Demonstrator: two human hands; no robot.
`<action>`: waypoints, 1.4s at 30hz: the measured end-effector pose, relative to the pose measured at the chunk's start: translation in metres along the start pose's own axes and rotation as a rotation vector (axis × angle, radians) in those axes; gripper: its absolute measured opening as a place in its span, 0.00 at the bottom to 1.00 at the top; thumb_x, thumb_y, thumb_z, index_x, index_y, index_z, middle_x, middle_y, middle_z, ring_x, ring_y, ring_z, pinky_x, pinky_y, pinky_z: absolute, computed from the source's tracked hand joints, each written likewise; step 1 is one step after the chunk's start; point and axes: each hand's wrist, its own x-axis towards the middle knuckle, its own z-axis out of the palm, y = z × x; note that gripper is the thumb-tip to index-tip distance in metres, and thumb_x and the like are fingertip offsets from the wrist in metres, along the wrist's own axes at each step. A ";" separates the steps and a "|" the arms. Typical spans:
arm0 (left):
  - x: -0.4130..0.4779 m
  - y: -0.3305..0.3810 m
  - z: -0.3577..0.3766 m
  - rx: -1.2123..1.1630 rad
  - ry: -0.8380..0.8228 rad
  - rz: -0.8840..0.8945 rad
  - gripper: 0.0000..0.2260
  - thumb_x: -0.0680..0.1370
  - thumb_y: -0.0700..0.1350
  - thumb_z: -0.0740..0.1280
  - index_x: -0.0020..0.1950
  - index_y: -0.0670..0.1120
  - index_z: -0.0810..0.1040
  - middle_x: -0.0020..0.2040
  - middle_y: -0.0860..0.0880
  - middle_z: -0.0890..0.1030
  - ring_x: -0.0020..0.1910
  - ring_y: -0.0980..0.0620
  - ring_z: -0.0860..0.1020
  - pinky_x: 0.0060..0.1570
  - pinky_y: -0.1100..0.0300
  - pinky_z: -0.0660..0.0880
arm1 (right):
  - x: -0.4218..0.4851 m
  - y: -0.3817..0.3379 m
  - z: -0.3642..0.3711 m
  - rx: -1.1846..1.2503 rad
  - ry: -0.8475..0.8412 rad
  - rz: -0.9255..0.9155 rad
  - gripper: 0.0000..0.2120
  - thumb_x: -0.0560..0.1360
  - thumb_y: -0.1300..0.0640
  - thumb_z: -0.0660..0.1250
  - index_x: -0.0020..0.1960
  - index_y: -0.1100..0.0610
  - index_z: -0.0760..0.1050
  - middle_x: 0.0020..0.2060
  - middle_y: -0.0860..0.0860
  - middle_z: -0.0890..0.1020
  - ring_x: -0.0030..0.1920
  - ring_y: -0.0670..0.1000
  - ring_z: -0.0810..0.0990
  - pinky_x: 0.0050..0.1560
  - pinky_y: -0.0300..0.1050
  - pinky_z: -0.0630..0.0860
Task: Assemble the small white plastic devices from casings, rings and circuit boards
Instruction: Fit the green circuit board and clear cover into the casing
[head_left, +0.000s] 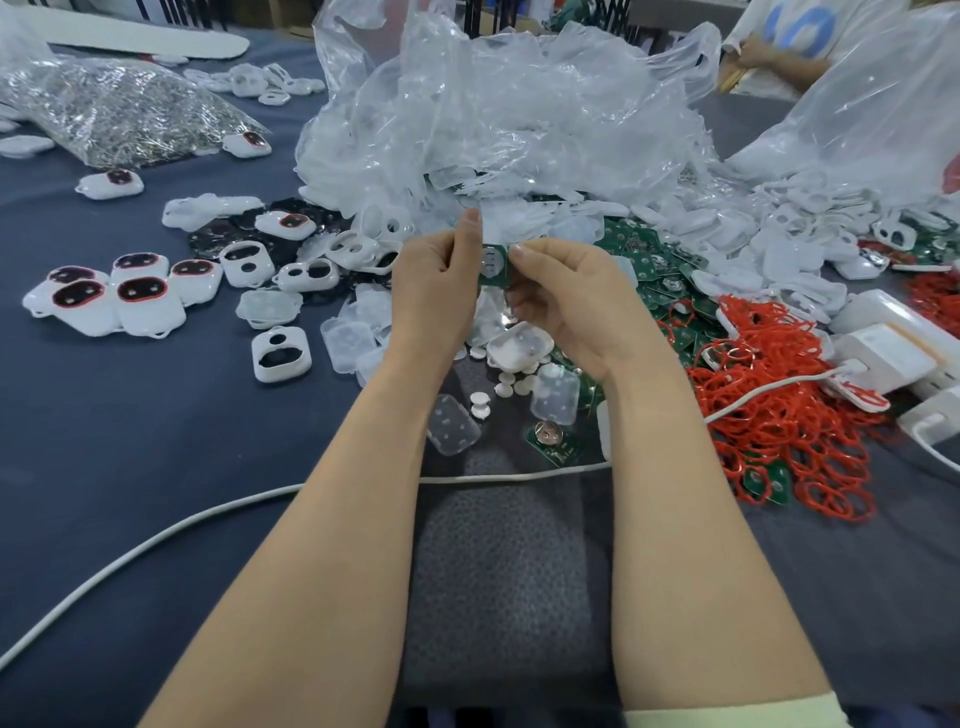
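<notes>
Two bare forearms (332, 519) reach out over the bench (156, 467). The left hand (436, 280) and the right hand (566, 301) both pinch one green circuit board (492, 265), held up in the air to the left of the pile of red rings (779, 395). The grip is only at the fingertips, so the board could slip and drop among the clear covers (452, 423) below. It may carry a white part, but that is blurry. No writing can be read.

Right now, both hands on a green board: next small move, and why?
Likely seat the circuit board into an empty white casing. The left hand and right hand both pinch it above the table, no casing round it yet; empty casings lie just left, red rings right.
</notes>
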 end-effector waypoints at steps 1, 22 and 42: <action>0.000 0.000 0.000 0.000 -0.002 0.002 0.24 0.82 0.49 0.59 0.27 0.48 0.57 0.25 0.50 0.57 0.26 0.52 0.56 0.30 0.54 0.53 | -0.001 -0.001 0.000 -0.003 -0.015 0.000 0.11 0.79 0.64 0.62 0.40 0.59 0.78 0.29 0.48 0.79 0.30 0.44 0.76 0.33 0.35 0.74; 0.003 0.004 -0.007 -0.346 -0.018 -0.148 0.21 0.83 0.51 0.57 0.35 0.39 0.70 0.34 0.41 0.65 0.32 0.45 0.64 0.31 0.56 0.61 | 0.002 0.006 0.041 0.300 0.098 -0.094 0.15 0.79 0.67 0.58 0.35 0.58 0.72 0.25 0.47 0.72 0.26 0.43 0.68 0.28 0.34 0.67; 0.003 0.004 0.001 -0.384 0.043 -0.217 0.20 0.83 0.51 0.57 0.33 0.45 0.64 0.30 0.46 0.64 0.28 0.51 0.64 0.29 0.60 0.64 | 0.004 0.014 0.052 0.447 0.185 -0.090 0.14 0.78 0.66 0.58 0.35 0.57 0.70 0.26 0.46 0.72 0.26 0.42 0.68 0.28 0.33 0.69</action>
